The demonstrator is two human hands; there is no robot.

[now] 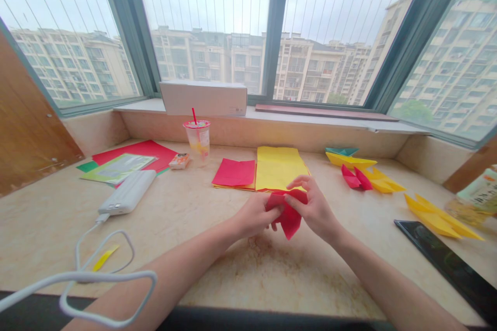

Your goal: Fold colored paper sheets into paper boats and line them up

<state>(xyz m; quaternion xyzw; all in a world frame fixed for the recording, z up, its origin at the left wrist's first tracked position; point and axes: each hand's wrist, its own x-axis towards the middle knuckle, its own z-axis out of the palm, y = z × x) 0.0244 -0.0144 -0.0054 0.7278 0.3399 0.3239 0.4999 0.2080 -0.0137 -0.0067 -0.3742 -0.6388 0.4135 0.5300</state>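
Observation:
A partly folded sheet of red paper [290, 221] is held up between both hands over the middle of the counter. My left hand [259, 214] pinches its left side, with the thumb on top and some fingers underneath. On the right side, my right hand [313, 204] presses the paper with its thumb, its other fingers curled behind the top edge. The paper's lower end hangs down to a point. Just beyond the hands lie a stack of yellow paper [277, 168] and a smaller stack topped with red paper [235, 172].
Folded paper boats stand at the right: a green one [341, 151], a red one [356, 178] and several yellow ones [442, 217]. Nearby lies a black phone [446, 264]. At left are a white power bank [128, 194] with its cable [108, 275], and a drink cup [199, 139].

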